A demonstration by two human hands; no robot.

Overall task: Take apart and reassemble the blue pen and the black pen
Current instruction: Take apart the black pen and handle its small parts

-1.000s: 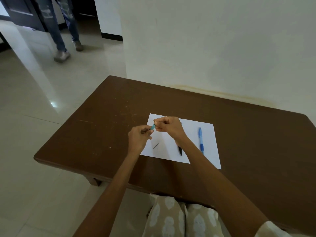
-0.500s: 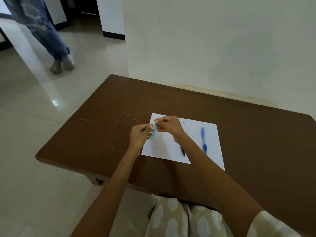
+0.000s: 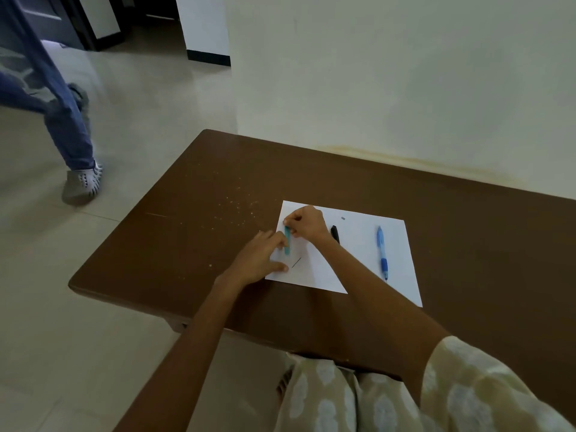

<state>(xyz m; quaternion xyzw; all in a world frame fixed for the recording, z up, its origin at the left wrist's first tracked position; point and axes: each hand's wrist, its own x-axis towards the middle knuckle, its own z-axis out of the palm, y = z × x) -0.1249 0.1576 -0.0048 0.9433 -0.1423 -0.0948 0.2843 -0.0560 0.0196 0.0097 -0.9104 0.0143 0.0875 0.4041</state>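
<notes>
While right hand [image 3: 307, 224] pinches teal pen piece [image 3: 287, 241] | left hand [image 3: 260, 258] fingers straight, touching its side

A brown wooden table [image 3: 467, 232] stands against the wall. A white paper sheet [image 3: 358, 244] lies flat on it. Pale specks [image 3: 237, 204] dot its top.

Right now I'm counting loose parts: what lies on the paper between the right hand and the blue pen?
Head view: a black pen piece beside the right hand, a tiny grey bit, then blue pen.
</notes>
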